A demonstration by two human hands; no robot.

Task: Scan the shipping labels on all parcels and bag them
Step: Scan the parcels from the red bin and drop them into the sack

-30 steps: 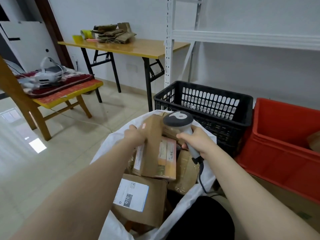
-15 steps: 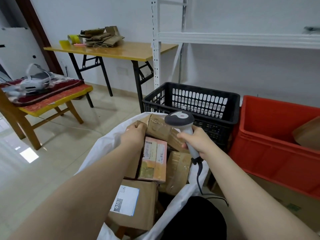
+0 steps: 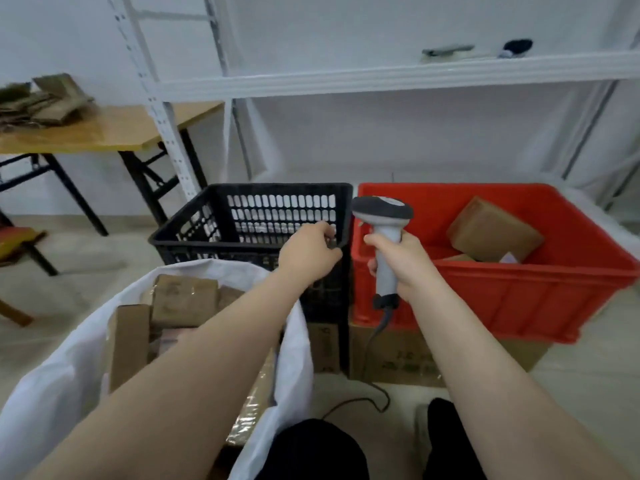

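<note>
Nearest, on the floor, the white bag (image 3: 69, 368) gapes, packed with brown taped parcels (image 3: 183, 299). The left hand (image 3: 308, 252) has left the bag and its parcel. It is now at the black crate's (image 3: 194, 233) near right corner, fingers curled; whether they grasp the rim, I cannot tell. The right hand (image 3: 403, 261) clenches the grey scanner (image 3: 382, 216). Beyond, brown boxes (image 3: 491, 230) lie in the red crate (image 3: 519, 292).

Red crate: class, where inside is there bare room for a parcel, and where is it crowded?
The red crate has a bare patch, partly hidden by the scanner, between its wall beside the black crate and the parcels at its right. The bag is crowded with boxes.
</note>
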